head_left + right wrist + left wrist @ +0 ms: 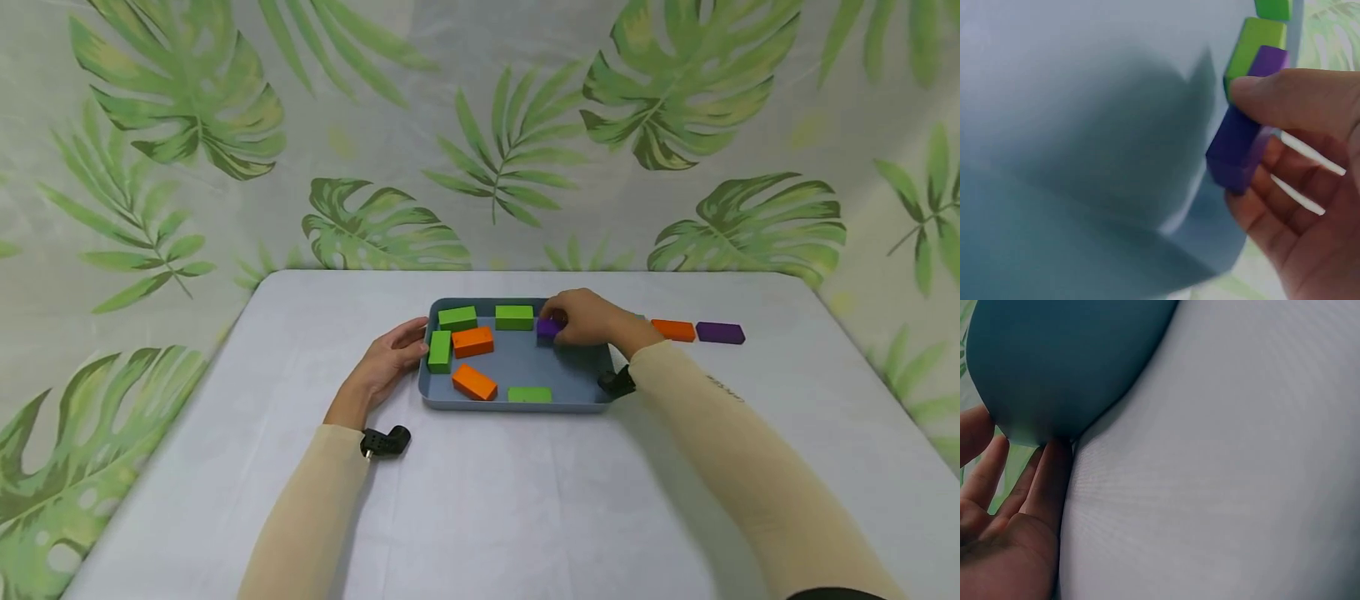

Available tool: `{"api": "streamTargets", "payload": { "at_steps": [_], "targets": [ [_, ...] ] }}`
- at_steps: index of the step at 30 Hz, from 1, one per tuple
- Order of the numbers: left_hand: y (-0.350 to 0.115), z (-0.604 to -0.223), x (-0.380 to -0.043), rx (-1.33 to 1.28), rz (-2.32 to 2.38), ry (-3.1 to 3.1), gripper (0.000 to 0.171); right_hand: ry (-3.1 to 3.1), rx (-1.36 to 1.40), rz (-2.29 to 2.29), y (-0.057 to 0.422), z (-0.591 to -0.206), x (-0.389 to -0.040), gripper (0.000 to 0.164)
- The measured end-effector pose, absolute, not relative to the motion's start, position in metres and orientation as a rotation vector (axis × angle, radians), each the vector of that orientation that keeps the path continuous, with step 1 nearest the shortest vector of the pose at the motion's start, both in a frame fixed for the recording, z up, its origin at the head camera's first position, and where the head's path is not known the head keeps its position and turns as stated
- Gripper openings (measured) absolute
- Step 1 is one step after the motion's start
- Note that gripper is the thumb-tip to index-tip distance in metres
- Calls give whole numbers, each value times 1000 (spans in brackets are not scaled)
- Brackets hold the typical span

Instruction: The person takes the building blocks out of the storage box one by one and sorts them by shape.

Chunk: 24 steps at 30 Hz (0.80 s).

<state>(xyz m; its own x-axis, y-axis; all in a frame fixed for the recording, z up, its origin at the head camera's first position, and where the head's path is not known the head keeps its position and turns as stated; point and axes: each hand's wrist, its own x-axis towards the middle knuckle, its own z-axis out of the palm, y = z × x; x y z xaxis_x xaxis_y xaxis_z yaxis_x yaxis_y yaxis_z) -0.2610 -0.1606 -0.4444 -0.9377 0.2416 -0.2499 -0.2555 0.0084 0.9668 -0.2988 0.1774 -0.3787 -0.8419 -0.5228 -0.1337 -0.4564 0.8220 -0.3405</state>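
A purple block (1235, 147) is pinched between the thumb and fingers of my right hand (588, 319), over the back right part of the grey-blue tray (525, 358). The right wrist view has the block's near end showing and a green block (1254, 47) just beyond it. My left hand (384, 360) rests at the tray's left side, its fairly straight fingers (1047, 481) touching the outer wall. Inside the tray lie several green blocks (439, 352) and two orange blocks (473, 342), spread along the left, back and front.
Right of the tray, an orange block (672, 330) and another purple block (720, 333) lie in a row on the white table (480, 500). My right forearm passes in front of part of this row. A leaf-patterned cloth (390, 125) hangs behind the table.
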Motion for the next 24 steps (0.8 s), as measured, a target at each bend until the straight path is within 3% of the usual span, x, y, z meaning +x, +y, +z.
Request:
{"api": "streamTargets", "payload": {
  "at_steps": [16,24],
  "targets": [
    [-161,-444,-258,-6,1970,1938,63,2916,-969,-667,226,-333,-245,43],
    [-162,-443,-261,-8,1965,1938,63,3008,-987,-588,256,-327,-236,43]
  ]
}}
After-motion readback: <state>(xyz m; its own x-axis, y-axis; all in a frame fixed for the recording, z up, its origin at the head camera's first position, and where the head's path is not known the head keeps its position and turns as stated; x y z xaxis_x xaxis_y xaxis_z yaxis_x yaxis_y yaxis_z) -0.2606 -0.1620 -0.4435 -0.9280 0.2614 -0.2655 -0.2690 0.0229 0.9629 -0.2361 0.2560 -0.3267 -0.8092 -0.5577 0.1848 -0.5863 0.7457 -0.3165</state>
